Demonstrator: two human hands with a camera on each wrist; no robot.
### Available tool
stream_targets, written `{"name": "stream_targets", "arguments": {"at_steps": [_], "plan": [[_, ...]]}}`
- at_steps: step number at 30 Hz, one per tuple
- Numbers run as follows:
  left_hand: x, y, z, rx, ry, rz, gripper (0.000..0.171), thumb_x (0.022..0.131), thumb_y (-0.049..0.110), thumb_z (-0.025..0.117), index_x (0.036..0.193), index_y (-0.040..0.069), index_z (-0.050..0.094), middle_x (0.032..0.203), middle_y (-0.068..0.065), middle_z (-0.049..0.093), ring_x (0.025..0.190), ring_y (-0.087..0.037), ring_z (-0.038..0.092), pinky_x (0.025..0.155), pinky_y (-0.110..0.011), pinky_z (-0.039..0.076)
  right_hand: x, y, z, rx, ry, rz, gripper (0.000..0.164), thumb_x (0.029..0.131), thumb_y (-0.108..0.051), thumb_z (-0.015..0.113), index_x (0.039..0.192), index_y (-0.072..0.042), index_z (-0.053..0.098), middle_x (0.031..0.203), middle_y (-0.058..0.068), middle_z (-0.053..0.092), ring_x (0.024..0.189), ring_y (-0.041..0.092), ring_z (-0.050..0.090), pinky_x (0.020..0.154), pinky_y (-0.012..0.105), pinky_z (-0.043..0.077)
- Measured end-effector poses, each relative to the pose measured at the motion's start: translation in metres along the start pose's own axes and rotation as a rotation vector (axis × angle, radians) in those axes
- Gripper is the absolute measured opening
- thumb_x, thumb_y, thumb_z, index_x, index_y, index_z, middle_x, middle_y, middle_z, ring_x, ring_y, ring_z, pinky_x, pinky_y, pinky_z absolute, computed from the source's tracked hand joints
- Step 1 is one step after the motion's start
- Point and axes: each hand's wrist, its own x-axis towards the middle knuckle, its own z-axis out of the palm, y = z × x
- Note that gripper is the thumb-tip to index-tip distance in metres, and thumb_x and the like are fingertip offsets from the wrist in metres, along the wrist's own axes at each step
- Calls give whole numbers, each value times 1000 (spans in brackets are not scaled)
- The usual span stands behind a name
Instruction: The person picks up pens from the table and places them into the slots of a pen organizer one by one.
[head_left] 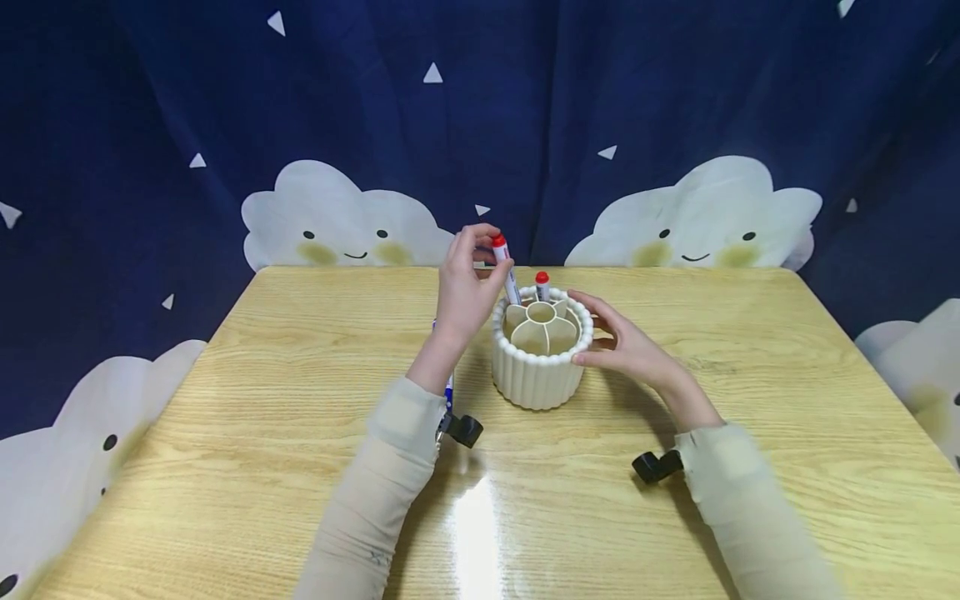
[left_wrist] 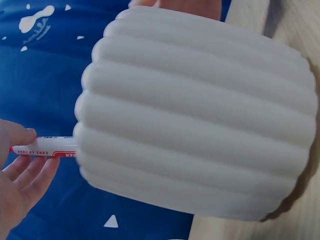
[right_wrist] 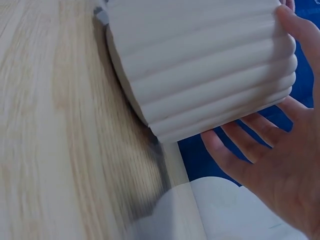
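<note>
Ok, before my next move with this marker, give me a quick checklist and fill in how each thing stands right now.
1. Holder upright on the table: ok.
2. Holder steadied: ok, the right hand grips it at the rim.
3. Marker under control: ok, the left hand pinches it near its red cap, lower end past the rim.
4. Marker seated on the holder's bottom: cannot tell, the wall hides its lower end.
5. Other red-capped marker standing in the holder: ok.
6. Blue-ended pen put away: not ok, it lies on the table, partly hidden by the left arm.
</note>
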Motion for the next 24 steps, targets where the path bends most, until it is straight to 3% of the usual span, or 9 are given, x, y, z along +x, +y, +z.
{"name": "stream_targets", "arguments": {"at_steps": [17,24], "plan": [[-18,-9,13,27,-112,-103,24,81,5,64,103,5,55,97,-7,57,83,-16,61,66,-20,53,-2,1,0,21,2,-3,83,77,-5,69,145,-16,22,146,4,26,124,22,36,96,40,41],[-22,-13,12,51,-170,-125,21,81,7,66,99,7,56,93,-5,61,82,-14,63,69,-19,52,-1,1,1,29,-3,-6,83,77,-6,69,144,-20,23,146,3,27,123,21,37,96,40,41]]}}
